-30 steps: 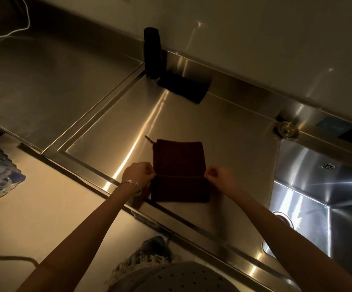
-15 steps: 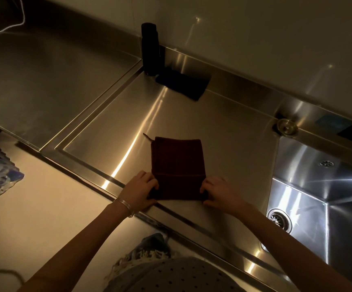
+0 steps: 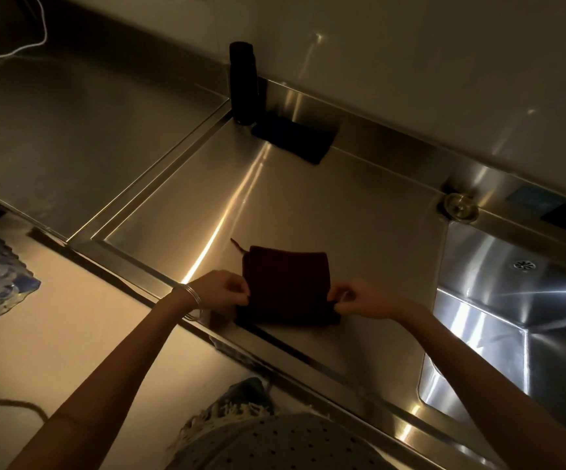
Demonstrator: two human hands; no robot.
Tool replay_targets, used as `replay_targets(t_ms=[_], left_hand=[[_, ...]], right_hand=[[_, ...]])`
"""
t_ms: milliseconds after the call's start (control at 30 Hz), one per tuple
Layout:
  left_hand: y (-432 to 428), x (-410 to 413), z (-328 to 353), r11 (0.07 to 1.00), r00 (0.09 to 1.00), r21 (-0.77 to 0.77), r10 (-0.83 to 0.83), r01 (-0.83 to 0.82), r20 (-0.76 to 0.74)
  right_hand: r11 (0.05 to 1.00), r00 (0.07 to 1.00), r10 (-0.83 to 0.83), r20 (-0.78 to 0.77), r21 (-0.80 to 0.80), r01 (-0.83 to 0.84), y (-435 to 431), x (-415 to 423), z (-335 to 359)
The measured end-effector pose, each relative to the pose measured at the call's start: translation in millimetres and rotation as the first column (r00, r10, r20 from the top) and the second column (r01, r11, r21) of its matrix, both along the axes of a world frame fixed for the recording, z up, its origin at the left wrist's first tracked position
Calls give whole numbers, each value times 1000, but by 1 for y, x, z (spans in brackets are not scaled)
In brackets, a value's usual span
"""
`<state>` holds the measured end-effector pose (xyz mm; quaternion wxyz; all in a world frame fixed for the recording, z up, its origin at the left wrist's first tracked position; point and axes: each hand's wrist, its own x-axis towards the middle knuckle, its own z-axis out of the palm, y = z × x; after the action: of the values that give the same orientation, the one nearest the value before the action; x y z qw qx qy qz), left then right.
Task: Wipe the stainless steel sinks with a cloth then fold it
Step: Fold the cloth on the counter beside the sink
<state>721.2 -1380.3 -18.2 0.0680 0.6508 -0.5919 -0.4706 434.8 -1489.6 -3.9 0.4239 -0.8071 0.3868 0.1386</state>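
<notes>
Folded dark-red cloth [image 3: 286, 286] lies flat on steel table [image 3: 308, 205], lower centre of frame, left of sink [image 3: 512, 317]. Left hand [image 3: 220, 291], fingers curled, pinches cloth's left edge; right hand [image 3: 359, 298] pinches right edge likewise.

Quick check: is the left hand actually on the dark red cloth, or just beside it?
Touching. In the head view the left hand pinches the left edge of the cloth.

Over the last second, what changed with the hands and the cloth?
Both hands moved from the near corners of the cloth slightly farther along its side edges; left hand and right hand pinch it there. The cloth, black bottle and sink stayed put.
</notes>
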Motion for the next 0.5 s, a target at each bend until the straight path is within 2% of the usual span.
replay_targets(t_ms=[133, 333, 433, 500], left_hand=[[-17, 0, -10, 973, 972, -51, 227, -225, 52], [-30, -4, -30, 928, 911, -106, 371, -357, 182], [-20, 1, -35, 916, 882, -243, 381, -320, 276], [-10, 4, -36, 896, 920, -411, 293, -170, 259]], right_hand=[[973, 976, -211, 56, -83, 215, -8, 11, -4], [915, 939, -340, 55, -210, 344, -7, 25, -29], [908, 963, -238, 130, -321, 268, -2, 14, -34], [926, 992, -59, 107, -366, 94, 4, 4, -31]])
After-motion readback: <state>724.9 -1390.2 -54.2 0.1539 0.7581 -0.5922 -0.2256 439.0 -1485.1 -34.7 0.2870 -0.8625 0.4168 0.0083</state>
